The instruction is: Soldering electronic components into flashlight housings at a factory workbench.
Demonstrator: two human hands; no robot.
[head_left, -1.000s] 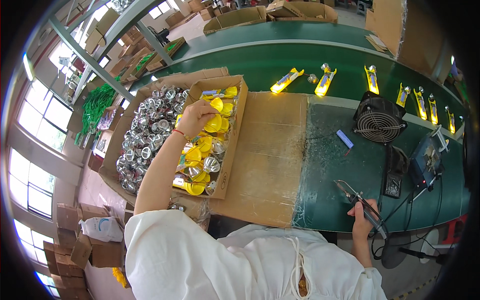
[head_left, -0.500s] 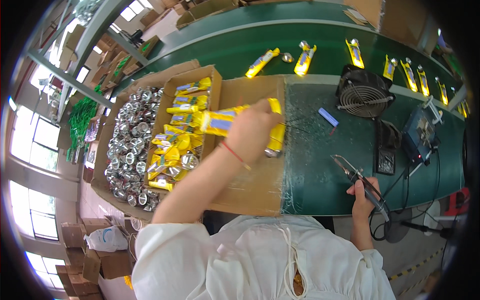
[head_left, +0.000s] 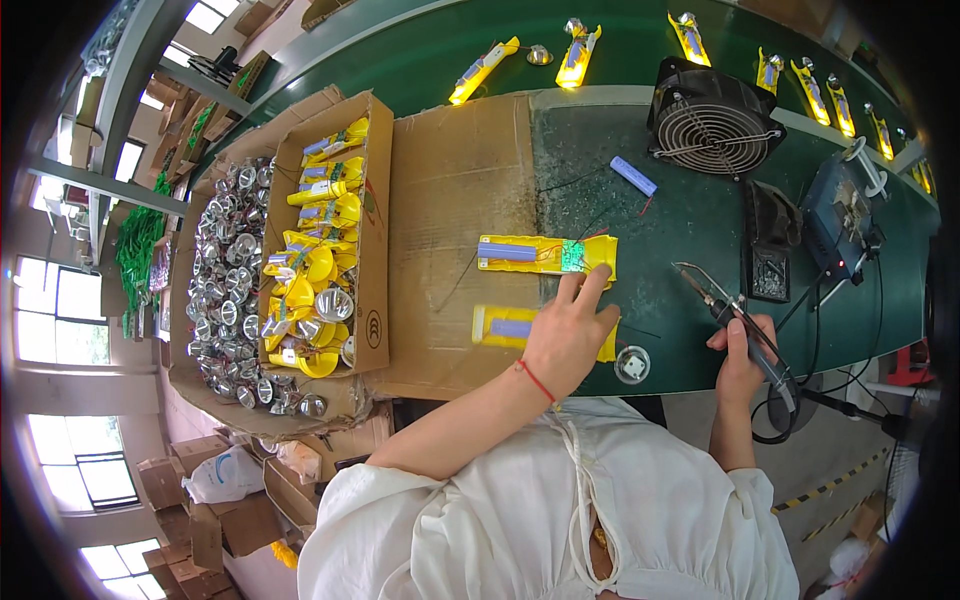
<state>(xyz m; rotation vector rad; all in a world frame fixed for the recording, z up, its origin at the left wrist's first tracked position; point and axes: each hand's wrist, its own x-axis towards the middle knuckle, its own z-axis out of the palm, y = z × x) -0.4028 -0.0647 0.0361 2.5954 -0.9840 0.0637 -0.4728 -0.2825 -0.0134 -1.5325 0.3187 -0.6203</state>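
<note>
Two yellow plastic flashlight housings lie side by side, across the border of cardboard and green mat. The farther housing (head_left: 540, 254) holds a purple cylindrical battery (head_left: 508, 252) and a green circuit board (head_left: 573, 256) with thin wires. My left hand (head_left: 568, 338) has its fingers stretched out, the tips at the right end of that housing. Beneath this hand, the nearer housing (head_left: 487, 326) is partly hidden. Beside it sits a round silver reflector (head_left: 632, 365). My right hand (head_left: 741, 366) is wrapped round a soldering iron (head_left: 762, 362), its tip pointing up and left above the mat.
At left stand a carton (head_left: 374, 240) of yellow housings and a box of silver reflectors (head_left: 240, 300). A loose battery (head_left: 633, 176) lies near a black fan (head_left: 716, 125). Right of them are a black tray (head_left: 768, 270) and blue soldering station (head_left: 838, 215). Lit housings (head_left: 578, 58) line the far belt.
My left hand has come right and nearer, away from the carton. The housings it carried now lie on the work surface, and its fingers have spread. My right hand still holds the soldering iron.
</note>
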